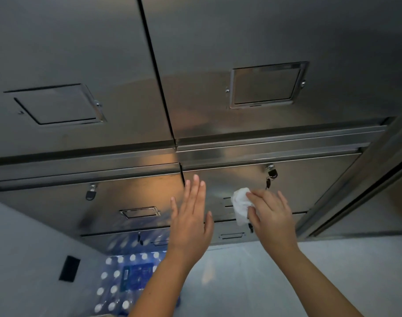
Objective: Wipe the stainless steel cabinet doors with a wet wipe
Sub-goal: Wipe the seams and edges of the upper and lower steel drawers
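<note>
A tall stainless steel cabinet fills the view, with two large upper doors and smaller lower doors beneath a horizontal rail. My right hand holds a crumpled white wet wipe against the lower right door, just below the keys hanging from its lock. My left hand is flat with straight fingers, held up at the seam between the two lower doors; whether it touches the steel cannot be told.
Keys dangle from the right lock and a key tag from the left. Recessed handles sit in the lower doors. A shrink-wrapped pack of water bottles stands on the floor at the lower left, beside a grey wall.
</note>
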